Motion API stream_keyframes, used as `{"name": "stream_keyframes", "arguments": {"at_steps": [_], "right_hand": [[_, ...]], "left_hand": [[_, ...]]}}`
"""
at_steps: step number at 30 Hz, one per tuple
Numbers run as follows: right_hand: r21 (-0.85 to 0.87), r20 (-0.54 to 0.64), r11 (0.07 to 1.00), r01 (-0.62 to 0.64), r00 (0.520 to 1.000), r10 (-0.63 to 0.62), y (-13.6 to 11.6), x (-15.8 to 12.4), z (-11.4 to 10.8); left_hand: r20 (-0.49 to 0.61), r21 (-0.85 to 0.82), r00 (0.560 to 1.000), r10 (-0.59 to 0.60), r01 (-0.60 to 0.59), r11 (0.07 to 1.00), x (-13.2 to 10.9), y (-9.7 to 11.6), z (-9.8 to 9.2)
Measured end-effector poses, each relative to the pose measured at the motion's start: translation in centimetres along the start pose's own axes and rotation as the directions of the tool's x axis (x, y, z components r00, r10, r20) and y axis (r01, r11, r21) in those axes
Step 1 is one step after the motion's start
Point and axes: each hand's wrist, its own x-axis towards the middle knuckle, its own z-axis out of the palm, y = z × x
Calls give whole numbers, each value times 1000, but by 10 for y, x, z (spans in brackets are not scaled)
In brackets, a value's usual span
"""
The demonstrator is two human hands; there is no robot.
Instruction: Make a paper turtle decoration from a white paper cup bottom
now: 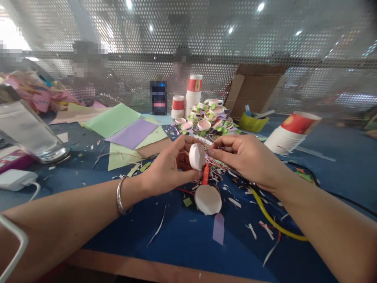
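Observation:
My left hand (169, 167) is closed round a small white paper cup bottom (197, 156), held on edge above the blue table (188, 239). My right hand (246, 157) pinches at the cup piece's right side, where thin paper shreds stick out; what its fingertips hold is too small to name. Below the hands lies another white round cup piece (207, 199) with a red strip (205, 174) standing behind it. Paper scraps are scattered under and around both hands.
A pile of finished decorated cup pieces (206, 116) sits behind the hands beside stacked red-and-white paper cups (193, 94). A tipped cup stack (290, 131) lies right, a green bowl (252, 122) behind. Coloured paper sheets (129, 131) lie left. A yellow cable (273, 222) runs right. People sit beyond the mesh screen.

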Motion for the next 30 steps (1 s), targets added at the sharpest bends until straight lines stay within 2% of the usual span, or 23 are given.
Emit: {"name": "stream_keyframes", "arguments": {"at_steps": [3,7,11,14,18,30], "right_hand": [[52,14,998,-29,1000,28,2,0,-4],[3,66,997,-75,995,74,2,0,-9],[-111,133,991,-70,988,84,4,1,-11],[-204,164,978,-31,984,66,5,3,-11],[-224,198,975,0,979,45,4,3,-10],[-184,214,983,-18,975,58,1,0,-9]], "left_hand": [[-9,-14,1000,-18,18,1000,2,-2,-2],[-36,16,999,-7,8,1000,4,-3,-5],[-147,202,984,99,-68,977,6,-3,-9],[-205,314,968,147,-77,946,7,-4,-10],[-183,385,964,195,-112,916,7,-2,-9],[-137,560,931,338,-208,802,3,6,-5]]}}
